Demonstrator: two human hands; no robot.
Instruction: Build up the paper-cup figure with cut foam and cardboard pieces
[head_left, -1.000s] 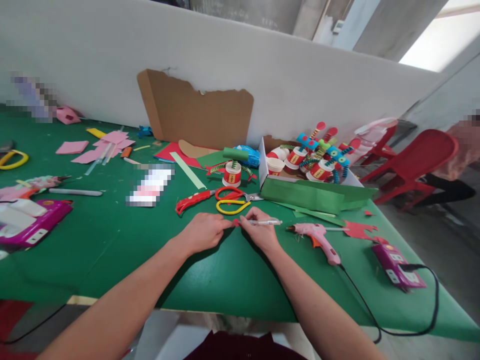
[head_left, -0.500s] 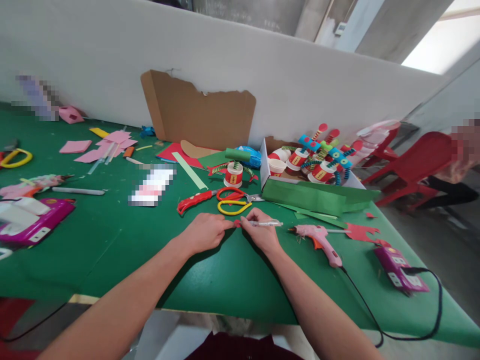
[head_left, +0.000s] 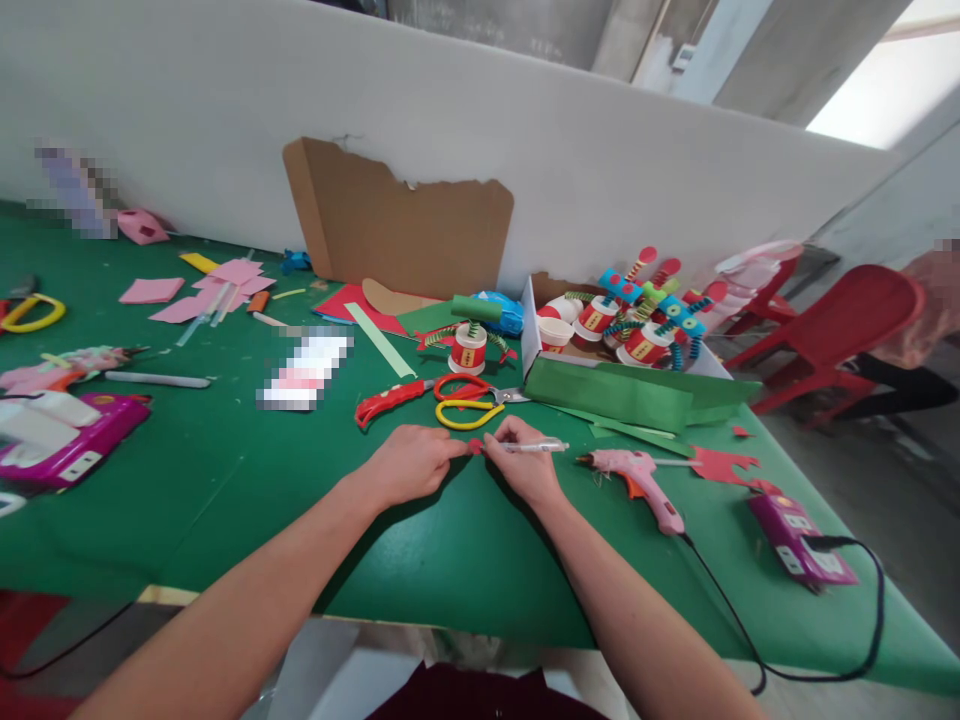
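Note:
My right hand (head_left: 525, 458) is closed around a white, clear-bodied pen (head_left: 534, 446), its writing end at a small red paper piece (head_left: 475, 447) on the table. From the other side, my left hand (head_left: 414, 462) presses the edge of that piece with its index fingertip, the other fingers curled under. Just beyond the hands lie scissors (head_left: 471, 413) with red and yellow handles and a red-handled utility knife (head_left: 394, 402). Behind them stands a paper-cup figure (head_left: 466, 348) with folded green paper arms and a green roll on top.
To the right are a pink glue gun (head_left: 636, 478) with a cord, a purple power strip (head_left: 799, 538) and red paper scraps (head_left: 724, 463). An open box (head_left: 529, 330) holds several cup figures. A second purple power strip (head_left: 97, 440) sits left. Cardboard (head_left: 405, 230) leans on the white partition.
Hardly anything differs. My right hand and the pen have shifted very slightly to the right; my left fingertip stays on the red paper piece.

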